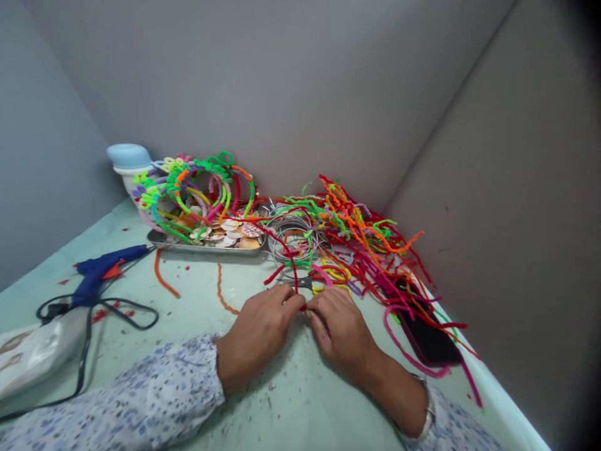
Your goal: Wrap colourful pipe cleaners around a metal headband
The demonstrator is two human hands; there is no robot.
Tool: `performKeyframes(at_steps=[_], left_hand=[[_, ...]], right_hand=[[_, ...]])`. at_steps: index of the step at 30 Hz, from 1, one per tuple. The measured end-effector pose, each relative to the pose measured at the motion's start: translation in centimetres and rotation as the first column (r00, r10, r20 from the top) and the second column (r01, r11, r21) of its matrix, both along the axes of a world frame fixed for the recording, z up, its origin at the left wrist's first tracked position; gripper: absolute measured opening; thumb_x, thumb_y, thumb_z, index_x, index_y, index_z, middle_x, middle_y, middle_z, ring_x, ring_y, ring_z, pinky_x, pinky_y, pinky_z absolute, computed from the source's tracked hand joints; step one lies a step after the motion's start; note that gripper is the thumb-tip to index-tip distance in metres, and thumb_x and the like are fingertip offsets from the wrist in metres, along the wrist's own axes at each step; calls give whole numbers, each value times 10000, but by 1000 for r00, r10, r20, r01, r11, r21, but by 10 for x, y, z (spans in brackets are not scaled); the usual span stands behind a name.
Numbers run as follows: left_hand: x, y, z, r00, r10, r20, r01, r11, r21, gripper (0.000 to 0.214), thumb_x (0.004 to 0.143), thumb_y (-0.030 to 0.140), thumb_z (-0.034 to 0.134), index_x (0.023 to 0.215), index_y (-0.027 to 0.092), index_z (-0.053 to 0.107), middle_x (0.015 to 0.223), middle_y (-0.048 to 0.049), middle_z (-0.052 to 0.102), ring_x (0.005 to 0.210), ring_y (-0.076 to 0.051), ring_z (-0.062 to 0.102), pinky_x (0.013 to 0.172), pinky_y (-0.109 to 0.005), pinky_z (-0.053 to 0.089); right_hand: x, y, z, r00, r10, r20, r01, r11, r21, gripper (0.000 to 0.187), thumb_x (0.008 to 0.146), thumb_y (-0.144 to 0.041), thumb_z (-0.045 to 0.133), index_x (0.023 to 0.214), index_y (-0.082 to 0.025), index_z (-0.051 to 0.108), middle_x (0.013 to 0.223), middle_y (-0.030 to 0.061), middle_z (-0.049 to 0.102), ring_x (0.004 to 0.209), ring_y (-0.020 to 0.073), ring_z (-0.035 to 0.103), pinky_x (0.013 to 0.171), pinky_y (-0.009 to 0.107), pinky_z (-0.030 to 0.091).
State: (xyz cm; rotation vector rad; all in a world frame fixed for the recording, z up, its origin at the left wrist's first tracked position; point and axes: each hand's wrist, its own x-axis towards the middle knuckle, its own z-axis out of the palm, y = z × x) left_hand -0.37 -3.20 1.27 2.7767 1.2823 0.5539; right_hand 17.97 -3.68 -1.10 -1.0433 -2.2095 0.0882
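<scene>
My left hand [263,329] and my right hand [345,332] meet at the middle of the table, fingertips pinched close together. Between them is a red pipe cleaner [295,275], one length rising from the fingers toward the wire coil. Its lower end is mostly hidden by my fingers. Just beyond the hands lie scissors [303,282], partly covered by pipe cleaners. A coil of silver wire [277,241] rests behind them. To the right spreads a tangled heap of red, orange, pink and green pipe cleaners [361,228].
Pipe-cleaner headbands [157,216] stand on a metal tray [211,250] holding seashells [230,238], beside a blue-capped bottle [129,156]. A blue glue gun [91,279] with a black cord lies left, near a plastic packet [42,351]. At right, a dark phone [432,338] lies under some strands.
</scene>
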Motion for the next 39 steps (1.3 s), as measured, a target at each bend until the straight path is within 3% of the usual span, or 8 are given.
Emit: performKeyframes(at_steps=[13, 22, 34, 39], left_hand=[[0, 3, 0, 1000, 17, 21, -15, 998, -63, 151, 933, 180, 434, 952, 190, 583, 892, -30, 586, 800, -183, 549, 675, -292, 437], [0, 3, 2, 1000, 8, -1, -8, 999, -50, 151, 884, 106, 452, 881, 175, 586, 847, -35, 584, 768, -175, 542, 645, -274, 436], [2, 5, 4, 998, 35, 56, -25, 984, -179, 220, 897, 115, 400, 895, 172, 612, 846, -42, 607, 767, -166, 584, 664, -270, 454], [2, 8, -4, 987, 32, 156, 12, 962, -272, 205, 865, 75, 401, 842, 162, 585, 824, -40, 600, 720, -154, 576, 660, -265, 446]], right_hand=[[2, 4, 0, 1000, 18, 11, -18, 1000, 18, 129, 874, -115, 445, 887, -182, 555, 790, 63, 566, 787, 216, 504, 795, 410, 419], [1, 3, 1, 998, 50, 43, -52, 998, 47, 155, 865, -89, 440, 905, -192, 550, 801, 59, 595, 795, 213, 532, 825, 425, 427], [3, 4, -1, 998, 30, 59, -33, 998, 46, 172, 859, -77, 448, 915, -188, 567, 821, 66, 599, 817, 221, 527, 801, 418, 423], [2, 3, 1, 997, 37, 73, -40, 998, 43, 185, 863, -71, 446, 907, -194, 578, 824, 66, 608, 821, 220, 533, 810, 418, 422]])
